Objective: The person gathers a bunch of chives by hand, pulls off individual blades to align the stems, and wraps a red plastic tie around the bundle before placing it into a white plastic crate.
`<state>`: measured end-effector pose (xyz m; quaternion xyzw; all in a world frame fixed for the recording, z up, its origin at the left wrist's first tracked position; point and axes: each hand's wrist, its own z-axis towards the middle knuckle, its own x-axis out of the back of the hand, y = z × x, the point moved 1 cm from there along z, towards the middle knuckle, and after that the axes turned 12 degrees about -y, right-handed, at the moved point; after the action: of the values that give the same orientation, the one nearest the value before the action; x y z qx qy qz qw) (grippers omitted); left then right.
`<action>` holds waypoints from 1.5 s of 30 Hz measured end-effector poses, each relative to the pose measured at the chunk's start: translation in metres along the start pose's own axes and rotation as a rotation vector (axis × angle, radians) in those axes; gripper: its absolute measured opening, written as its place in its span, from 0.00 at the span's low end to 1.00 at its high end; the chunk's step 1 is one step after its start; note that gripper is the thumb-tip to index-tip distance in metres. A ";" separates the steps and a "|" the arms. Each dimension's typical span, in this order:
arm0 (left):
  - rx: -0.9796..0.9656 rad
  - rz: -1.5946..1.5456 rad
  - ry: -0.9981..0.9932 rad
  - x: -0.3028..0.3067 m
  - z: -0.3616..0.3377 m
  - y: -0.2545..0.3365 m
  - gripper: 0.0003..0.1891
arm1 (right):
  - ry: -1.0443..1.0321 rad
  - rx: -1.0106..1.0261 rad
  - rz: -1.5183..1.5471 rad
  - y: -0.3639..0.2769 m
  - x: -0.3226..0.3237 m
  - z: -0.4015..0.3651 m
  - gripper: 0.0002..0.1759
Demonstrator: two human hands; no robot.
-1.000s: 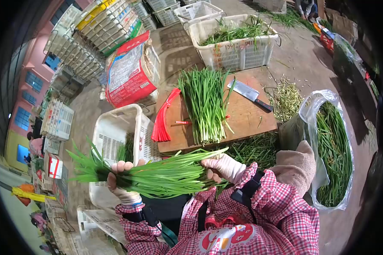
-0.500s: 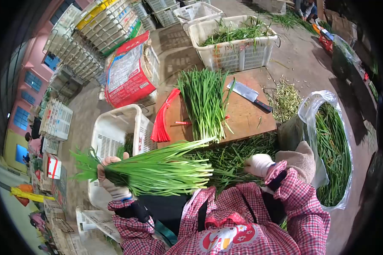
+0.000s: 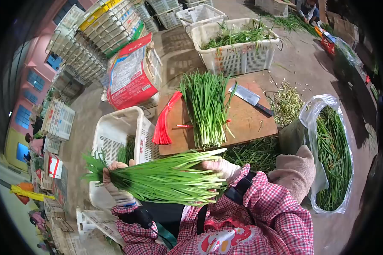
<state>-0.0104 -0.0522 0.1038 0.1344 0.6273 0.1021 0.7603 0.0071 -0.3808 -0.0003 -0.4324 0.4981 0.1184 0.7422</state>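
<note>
My left hand (image 3: 116, 185), in a pale glove, is wrapped round the leafy end of a bundle of green stalks (image 3: 166, 176). The bundle lies sideways above my lap, pale cut ends to the right. My right hand (image 3: 220, 167) is at the upper side of those pale ends, its fingers partly behind the stalks. Beyond the bundle, another pile of green stalks (image 3: 206, 108) lies on a wooden board (image 3: 253, 127). Red ties (image 3: 166, 121) rest at the board's left edge, and a cleaver (image 3: 247, 94) with a black handle lies at its right.
A white crate (image 3: 115, 127) stands at the left, a crate of greens (image 3: 242, 57) behind the board. Trimmings (image 3: 287, 100) lie beside the board. A plastic bag of greens (image 3: 332, 157) stands at the right. Stacked crates (image 3: 110, 25) and a person (image 3: 308, 10) are farther back.
My right hand has moved left from above the loose leaves to the pale ends of the bundle. The bundle has shifted slightly right and down in view, with my left hand still round it.
</note>
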 end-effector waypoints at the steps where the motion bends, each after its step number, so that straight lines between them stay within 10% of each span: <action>1: -0.017 -0.058 0.028 0.000 -0.001 -0.001 0.08 | 0.024 0.008 -0.018 0.001 0.000 0.004 0.31; 7: -0.129 0.208 0.212 -0.013 -0.007 -0.004 0.07 | -0.001 0.070 0.080 -0.004 -0.018 0.007 0.34; 19: 0.028 0.109 -0.290 -0.007 0.018 -0.006 0.11 | -0.150 -0.336 -0.437 -0.029 0.009 -0.063 0.20; 25: 0.039 0.218 -0.297 -0.004 0.019 -0.003 0.14 | -0.074 -0.863 -0.991 -0.055 0.035 -0.117 0.15; 28: 0.037 0.351 -0.256 -0.011 0.015 0.003 0.17 | -0.146 -1.632 -1.915 -0.059 0.048 -0.134 0.25; 29: -0.025 0.396 -0.216 -0.008 0.013 0.007 0.18 | -0.021 -1.602 -1.949 -0.080 0.012 -0.119 0.29; 31: -0.023 0.424 -0.147 -0.010 0.011 0.008 0.20 | 0.275 -0.629 -1.778 -0.070 0.019 -0.125 0.39; 33: -0.093 0.691 0.017 -0.008 0.011 0.009 0.18 | 0.217 -0.202 -1.452 -0.066 0.003 -0.098 0.42; 39: -0.026 0.672 0.074 -0.019 0.001 -0.003 0.22 | 0.072 0.023 -0.660 -0.026 -0.011 -0.016 0.23; 45: -0.100 0.637 0.055 0.005 -0.007 0.000 0.20 | 0.521 0.277 -0.246 0.005 -0.003 0.018 0.13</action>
<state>-0.0164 -0.0504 0.0980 0.2835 0.5682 0.3692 0.6786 0.0142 -0.3629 0.0019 -0.4000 0.6268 -0.1561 0.6502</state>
